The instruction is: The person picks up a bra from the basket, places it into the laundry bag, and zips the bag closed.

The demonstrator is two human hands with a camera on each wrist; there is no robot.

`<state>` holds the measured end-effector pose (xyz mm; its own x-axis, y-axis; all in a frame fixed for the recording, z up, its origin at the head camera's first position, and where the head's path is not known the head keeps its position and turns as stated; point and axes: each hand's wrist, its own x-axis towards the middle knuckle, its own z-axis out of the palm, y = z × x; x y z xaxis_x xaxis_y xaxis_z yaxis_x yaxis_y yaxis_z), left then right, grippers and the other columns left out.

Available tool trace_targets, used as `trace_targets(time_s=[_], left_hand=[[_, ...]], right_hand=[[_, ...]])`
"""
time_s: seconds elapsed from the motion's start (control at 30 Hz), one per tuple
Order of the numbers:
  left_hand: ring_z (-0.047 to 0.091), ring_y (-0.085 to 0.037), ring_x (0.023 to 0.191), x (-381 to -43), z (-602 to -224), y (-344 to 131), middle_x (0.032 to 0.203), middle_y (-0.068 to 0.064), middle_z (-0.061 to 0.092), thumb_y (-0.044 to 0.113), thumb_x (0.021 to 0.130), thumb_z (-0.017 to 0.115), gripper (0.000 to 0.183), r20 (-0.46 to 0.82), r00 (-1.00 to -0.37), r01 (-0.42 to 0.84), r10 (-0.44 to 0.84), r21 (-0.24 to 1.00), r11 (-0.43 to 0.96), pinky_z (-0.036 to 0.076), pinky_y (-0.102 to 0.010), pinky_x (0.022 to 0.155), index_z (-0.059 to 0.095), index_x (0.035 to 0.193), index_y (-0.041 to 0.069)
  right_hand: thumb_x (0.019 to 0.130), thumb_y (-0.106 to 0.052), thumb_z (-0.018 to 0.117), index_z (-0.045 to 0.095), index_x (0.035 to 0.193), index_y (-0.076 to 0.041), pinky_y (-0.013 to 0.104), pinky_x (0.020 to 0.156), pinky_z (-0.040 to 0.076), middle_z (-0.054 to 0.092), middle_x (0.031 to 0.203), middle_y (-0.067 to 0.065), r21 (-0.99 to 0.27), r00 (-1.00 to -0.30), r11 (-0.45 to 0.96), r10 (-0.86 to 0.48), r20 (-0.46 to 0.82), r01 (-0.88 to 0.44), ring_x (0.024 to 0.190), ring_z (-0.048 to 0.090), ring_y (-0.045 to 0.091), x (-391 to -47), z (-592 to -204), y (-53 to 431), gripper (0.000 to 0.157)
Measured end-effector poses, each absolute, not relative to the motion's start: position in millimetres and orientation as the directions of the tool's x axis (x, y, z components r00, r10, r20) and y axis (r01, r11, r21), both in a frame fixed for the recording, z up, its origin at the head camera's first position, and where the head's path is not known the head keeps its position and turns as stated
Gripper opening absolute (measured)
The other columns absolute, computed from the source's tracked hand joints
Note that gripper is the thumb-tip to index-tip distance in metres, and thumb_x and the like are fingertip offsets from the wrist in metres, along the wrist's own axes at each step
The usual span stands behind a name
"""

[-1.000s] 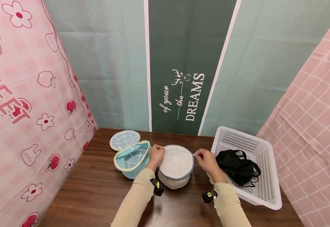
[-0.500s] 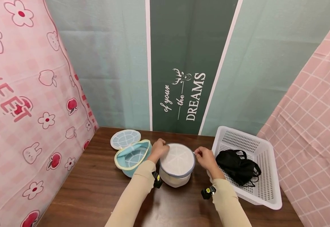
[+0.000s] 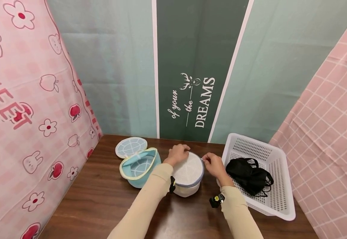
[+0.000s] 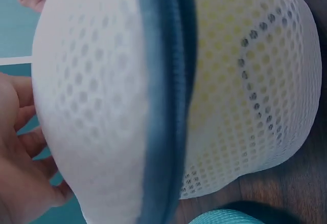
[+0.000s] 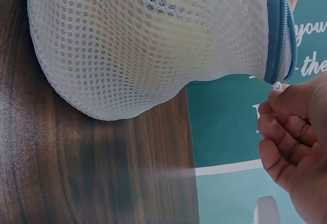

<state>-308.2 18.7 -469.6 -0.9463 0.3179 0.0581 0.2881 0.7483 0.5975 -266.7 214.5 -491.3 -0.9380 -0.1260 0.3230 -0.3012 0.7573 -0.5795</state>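
Observation:
A round white mesh laundry bag (image 3: 188, 172) with a blue zipper stands upright on the table, its lid down. Through the mesh shows something yellowish with a dark line (image 5: 189, 40). At the right of the rim, my right hand (image 3: 214, 165) pinches the small zipper pull (image 5: 277, 86) between thumb and forefinger. My left hand (image 3: 177, 154) reaches over the back left of the lid, fingers loosely bent and touching its edge; the left wrist view has this hand (image 4: 25, 152) beside the white lid. Close by on the left stands a light blue mesh bag (image 3: 140, 169), unzipped with its lid folded back.
To the right, a white plastic basket (image 3: 284, 186) holds a black cloth item (image 3: 249, 176) with thin straps. The brown wooden table (image 3: 96, 199) meets a green curtain (image 3: 125, 83) at the back and pink cloths (image 3: 328, 132) at the sides.
My left hand has let go of the lid's left edge and moved right and back along the rim. The right hand stays at the zipper pull, shifting slightly left.

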Motion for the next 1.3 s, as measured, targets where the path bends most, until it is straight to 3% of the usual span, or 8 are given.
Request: trace_targets(time_s=[0.13,0.43,0.57,0.7,0.93,1.3], left_hand=[[0.053,-0.025,0.105,-307,-474,24,0.112,-0.001,0.062,0.017,0.09,0.053,0.026,0.056,-0.929,0.327,0.365,0.586,0.741,0.033,-0.047,0.086,0.067,0.112,0.015],[0.048,-0.021,0.104,-303,-472,27,0.103,-0.003,0.057,0.023,0.089,0.057,0.017,-0.007,-0.936,0.268,0.351,0.633,0.727,0.033,-0.05,0.084,0.068,0.101,0.019],[0.052,-0.018,0.087,-304,-472,25,0.089,0.0,0.058,0.017,0.087,0.058,0.007,-0.008,-0.937,0.254,0.348,0.67,0.698,0.041,-0.04,0.076,0.065,0.086,0.016],[0.049,-0.014,0.07,-307,-473,20,0.079,0.002,0.057,0.012,0.086,0.058,0.007,-0.016,-0.915,0.271,0.403,0.715,0.644,0.041,-0.026,0.064,0.062,0.08,0.013],[0.05,-0.013,0.074,-308,-475,14,0.084,0.003,0.057,0.016,0.087,0.058,0.009,-0.074,-0.906,0.209,0.416,0.778,0.593,0.041,-0.027,0.068,0.064,0.081,0.013],[0.049,-0.014,0.073,-302,-477,13,0.081,0.002,0.055,0.016,0.087,0.055,0.009,-0.053,-0.931,0.172,0.36,0.809,0.563,0.04,-0.028,0.067,0.06,0.079,0.014]], right_hand=[[0.083,-0.001,0.065,0.063,0.081,0.0,0.034,0.06,0.044,0.057,0.075,0.004,-0.566,-0.933,0.765,-0.123,0.339,-0.307,0.065,0.05,0.018,-266,-493,216,0.003],[0.082,0.002,0.064,0.064,0.08,-0.004,0.035,0.061,0.044,0.057,0.075,0.004,-0.553,-0.917,0.761,-0.137,0.374,-0.339,0.066,0.05,0.019,-265,-489,212,0.006],[0.081,0.003,0.065,0.064,0.078,-0.005,0.035,0.061,0.044,0.057,0.074,0.003,-0.546,-0.912,0.761,-0.144,0.384,-0.35,0.065,0.05,0.018,-266,-488,209,0.009],[0.082,0.003,0.064,0.064,0.079,-0.004,0.036,0.062,0.044,0.057,0.075,0.004,-0.545,-0.92,0.765,-0.157,0.359,-0.343,0.066,0.05,0.019,-267,-487,208,0.007],[0.083,0.003,0.062,0.064,0.08,-0.004,0.035,0.062,0.043,0.057,0.077,0.004,-0.544,-0.919,0.76,-0.18,0.351,-0.356,0.067,0.049,0.019,-270,-487,208,0.008],[0.082,0.003,0.063,0.064,0.08,-0.006,0.036,0.063,0.043,0.057,0.077,0.003,-0.524,-0.909,0.768,-0.178,0.376,-0.367,0.067,0.05,0.019,-269,-489,204,0.009]])
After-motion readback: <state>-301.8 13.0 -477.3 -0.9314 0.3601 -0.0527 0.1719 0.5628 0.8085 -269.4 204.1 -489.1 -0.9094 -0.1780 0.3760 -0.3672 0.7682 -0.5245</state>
